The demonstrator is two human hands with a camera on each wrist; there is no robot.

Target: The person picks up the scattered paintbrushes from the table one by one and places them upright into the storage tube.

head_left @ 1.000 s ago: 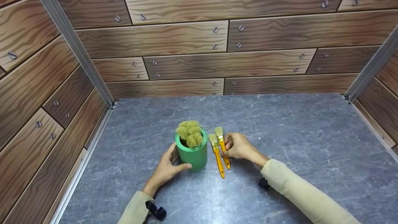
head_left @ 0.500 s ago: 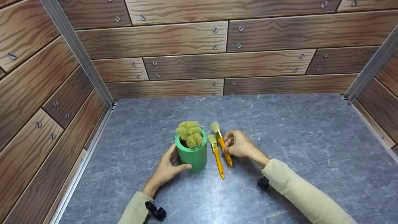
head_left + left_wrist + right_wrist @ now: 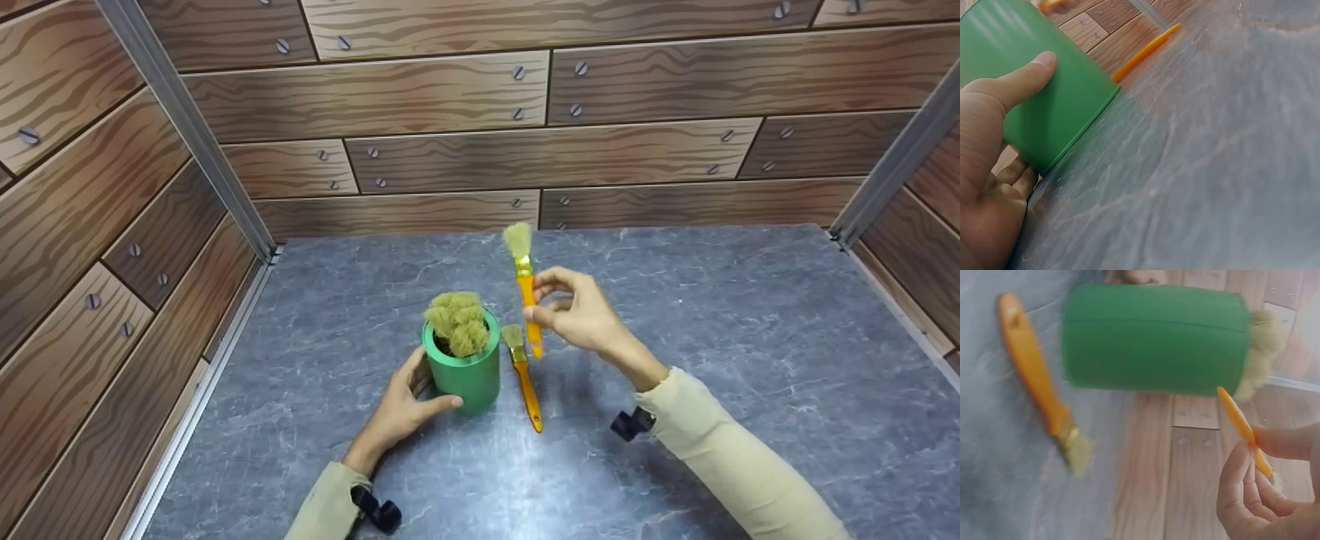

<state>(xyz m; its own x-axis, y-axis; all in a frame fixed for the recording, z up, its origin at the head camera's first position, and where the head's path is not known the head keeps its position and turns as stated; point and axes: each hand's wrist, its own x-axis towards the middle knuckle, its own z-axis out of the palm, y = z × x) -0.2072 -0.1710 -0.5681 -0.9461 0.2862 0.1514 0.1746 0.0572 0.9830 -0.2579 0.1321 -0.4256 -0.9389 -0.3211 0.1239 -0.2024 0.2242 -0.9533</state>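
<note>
A green cylindrical pot [image 3: 463, 382] stands upright on the table, with fuzzy olive tufts [image 3: 459, 324] filling its mouth. My left hand [image 3: 401, 409] holds the pot from the left, thumb across its front; in the left wrist view the thumb [image 3: 1030, 79] lies on its wall. My right hand [image 3: 585, 311] pinches a paintbrush [image 3: 528, 292] by its orange handle, raised above the table with pale bristles upward. A second paintbrush [image 3: 527, 390] lies on the table just right of the pot; the right wrist view shows its orange handle [image 3: 1030, 365] near the pot's base.
The grey marbled tabletop [image 3: 337, 315] reaches back to a wood-patterned wall [image 3: 442, 157]. Another such wall [image 3: 112, 300] rises at the left, with a metal post [image 3: 199, 127] in the corner. Dark wrist devices sit at both sleeves.
My right hand has lifted one paintbrush off the table, away from me and up, and the brush now stands more upright. The left hand, pot and other paintbrush are about where they were.
</note>
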